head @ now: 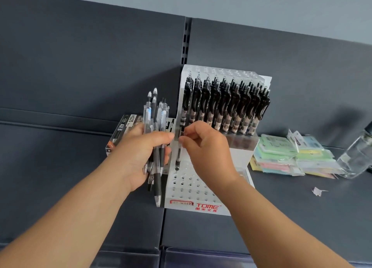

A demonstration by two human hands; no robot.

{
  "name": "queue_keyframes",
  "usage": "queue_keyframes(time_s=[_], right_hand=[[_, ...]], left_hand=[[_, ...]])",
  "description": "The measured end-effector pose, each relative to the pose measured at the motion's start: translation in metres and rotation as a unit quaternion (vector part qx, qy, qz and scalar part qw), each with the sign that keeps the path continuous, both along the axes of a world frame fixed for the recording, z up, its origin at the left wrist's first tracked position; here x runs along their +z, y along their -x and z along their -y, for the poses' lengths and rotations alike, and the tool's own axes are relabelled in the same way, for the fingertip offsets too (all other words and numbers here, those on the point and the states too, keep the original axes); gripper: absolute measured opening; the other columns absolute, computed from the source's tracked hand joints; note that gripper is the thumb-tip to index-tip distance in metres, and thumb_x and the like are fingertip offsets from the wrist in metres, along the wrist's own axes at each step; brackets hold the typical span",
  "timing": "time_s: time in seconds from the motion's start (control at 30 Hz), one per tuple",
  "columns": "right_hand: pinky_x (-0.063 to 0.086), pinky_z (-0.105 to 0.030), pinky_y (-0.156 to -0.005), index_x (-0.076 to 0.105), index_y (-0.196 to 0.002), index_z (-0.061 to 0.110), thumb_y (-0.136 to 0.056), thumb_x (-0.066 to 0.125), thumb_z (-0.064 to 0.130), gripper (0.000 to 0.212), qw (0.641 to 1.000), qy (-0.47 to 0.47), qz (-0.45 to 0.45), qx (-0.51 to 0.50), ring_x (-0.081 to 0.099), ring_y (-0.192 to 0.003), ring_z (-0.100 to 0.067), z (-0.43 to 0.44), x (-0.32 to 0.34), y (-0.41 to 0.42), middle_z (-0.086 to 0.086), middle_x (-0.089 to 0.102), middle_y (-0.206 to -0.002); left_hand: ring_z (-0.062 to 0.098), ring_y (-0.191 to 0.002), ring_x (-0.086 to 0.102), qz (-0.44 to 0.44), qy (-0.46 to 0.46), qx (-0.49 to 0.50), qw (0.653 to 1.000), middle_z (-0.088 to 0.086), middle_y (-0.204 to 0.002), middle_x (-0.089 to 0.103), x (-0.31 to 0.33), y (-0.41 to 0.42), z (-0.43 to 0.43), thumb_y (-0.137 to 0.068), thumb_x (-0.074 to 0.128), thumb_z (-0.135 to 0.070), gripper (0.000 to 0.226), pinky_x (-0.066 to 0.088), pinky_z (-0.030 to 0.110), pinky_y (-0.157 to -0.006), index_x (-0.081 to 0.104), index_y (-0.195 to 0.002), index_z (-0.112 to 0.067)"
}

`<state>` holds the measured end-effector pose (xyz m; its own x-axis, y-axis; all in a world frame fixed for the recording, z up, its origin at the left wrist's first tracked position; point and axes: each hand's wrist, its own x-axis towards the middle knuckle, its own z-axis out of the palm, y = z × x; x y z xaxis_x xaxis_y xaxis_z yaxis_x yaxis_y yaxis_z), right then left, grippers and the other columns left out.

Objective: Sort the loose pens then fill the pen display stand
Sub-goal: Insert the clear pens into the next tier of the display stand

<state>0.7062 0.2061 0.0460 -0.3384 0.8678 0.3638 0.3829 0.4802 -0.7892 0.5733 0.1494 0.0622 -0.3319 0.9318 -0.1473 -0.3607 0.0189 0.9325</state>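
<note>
Pen display stand [189, 187]: we see a white stepped block drilled with rows of holes, with red "TOME" lettering on its front edge. It stands on the dark grey shelf [60, 177] against the back panel.
Upper tiers: black pens [225, 102] stand upright in close rows, clips toward us. The topmost row of holes shows no pens.
Lower tier: the holes we can see are open, except one in the leftmost column where a pen meets the stand.
Left hand [141, 153]: its grip is closed around a bundle of loose pens [154, 114], thumb across the front. The pens have clear and dark barrels, and their ends stick out above and below the fist, just left of the stand.
Right hand [207, 151]: its grip pinches a single pen [178, 161] between thumb and forefinger, the other fingers curled.
Single pen: it is held nearly upright, with its lower end at a hole in the lower tier. We cannot tell whether it is seated.
Box [124, 125]: a dark pen carton marked "H035" lies behind the left hand, beside the stand.
Right of the stand: pastel packets [281, 157] are stacked near it. A clear glass jar [356, 157] sits at the frame's edge, and a paper scrap [318, 191] lies in front of them.
</note>
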Motion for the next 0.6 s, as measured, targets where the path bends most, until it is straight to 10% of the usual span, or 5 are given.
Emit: queue_keyframes(time_s=[0.6], right_hand=[[0.051, -0.026, -0.063, 0.062, -0.095, 0.017, -0.092, 0.061, 0.025, 0.008, 0.994, -0.047, 0.068, -0.070, 0.058, -0.067, -0.006, 0.004, -0.016, 0.006, 0.016, 0.058, -0.070]], left_hand=[[0.014, -0.057, 0.058, -0.044, 0.076, -0.014, 0.996, 0.000, -0.066, 0.064, -0.045, 0.011, -0.004, -0.080, 0.070, -0.003, 0.025, 0.049, 0.028, -0.050, 0.060, -0.101, -0.011]])
